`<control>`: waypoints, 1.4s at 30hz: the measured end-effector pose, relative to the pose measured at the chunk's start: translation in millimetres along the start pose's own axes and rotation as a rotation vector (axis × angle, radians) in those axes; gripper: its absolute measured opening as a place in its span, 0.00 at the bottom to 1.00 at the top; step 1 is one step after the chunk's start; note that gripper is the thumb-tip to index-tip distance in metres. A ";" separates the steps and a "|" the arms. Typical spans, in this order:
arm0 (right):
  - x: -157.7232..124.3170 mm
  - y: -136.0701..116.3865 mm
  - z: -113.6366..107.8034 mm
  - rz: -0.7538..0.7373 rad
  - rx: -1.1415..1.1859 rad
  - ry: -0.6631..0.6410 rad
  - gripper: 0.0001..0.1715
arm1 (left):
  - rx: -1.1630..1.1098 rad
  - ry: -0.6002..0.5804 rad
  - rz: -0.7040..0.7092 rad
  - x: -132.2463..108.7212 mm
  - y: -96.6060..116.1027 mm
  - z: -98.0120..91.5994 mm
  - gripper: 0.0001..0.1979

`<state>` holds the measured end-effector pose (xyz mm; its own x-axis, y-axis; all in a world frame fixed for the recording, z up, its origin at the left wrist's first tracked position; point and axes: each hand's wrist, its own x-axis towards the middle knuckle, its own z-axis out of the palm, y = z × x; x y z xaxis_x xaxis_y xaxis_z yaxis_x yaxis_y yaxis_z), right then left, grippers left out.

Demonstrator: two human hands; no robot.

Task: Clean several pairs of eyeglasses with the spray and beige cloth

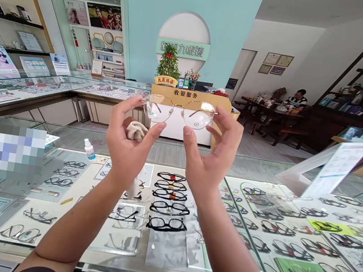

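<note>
I hold a pair of thin metal round-lens glasses [179, 111] up in front of me with both hands. My left hand [128, 139] pinches the left lens rim between thumb and forefinger and also has a small white cloth [135, 129] tucked in its palm. My right hand [212, 149] grips the right lens rim and temple the same way. The lenses face me at chest height above the glass display counter [167, 252].
A small white dropper bottle [89, 149] stands on the counter at left. Under the glass lie rows of black frames [169, 204]. A tilted sign stand [336, 170] is at right. Beyond are a cashier desk [186, 105] and a seated person [296, 100] at a table.
</note>
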<state>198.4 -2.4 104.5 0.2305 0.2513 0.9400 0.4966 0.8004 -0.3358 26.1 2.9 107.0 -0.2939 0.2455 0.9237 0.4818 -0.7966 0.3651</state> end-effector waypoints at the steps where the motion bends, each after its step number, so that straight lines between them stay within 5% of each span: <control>1: 0.2 -0.6 -0.1 -0.013 -0.018 0.013 0.35 | -0.003 -0.024 -0.021 0.1 -1.3 0.1 0.31; 11: -3.1 3.1 3.2 -0.141 -0.086 0.069 0.36 | -0.035 -0.029 -0.052 1.4 -8.3 3.7 0.34; 20: -3.8 5.6 7.7 -0.022 0.099 -0.018 0.36 | 0.089 0.095 0.097 -1.7 -9.8 6.2 0.35; 27: -2.9 12.8 7.9 0.152 0.329 -0.023 0.21 | 0.101 0.150 0.147 -2.9 -10.5 5.8 0.36; 32: -0.2 6.7 5.2 0.191 0.333 0.001 0.20 | 0.082 0.133 0.143 -3.5 -12.2 5.0 0.36; 42: 6.0 -1.5 3.9 0.021 0.144 0.145 0.17 | 0.048 0.137 0.133 -2.3 -13.5 10.8 0.33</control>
<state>195.7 0.0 110.8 0.3634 0.1963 0.9107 0.3676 0.8680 -0.3338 29.3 19.0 101.2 -0.3329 0.0595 0.9411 0.5617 -0.7891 0.2486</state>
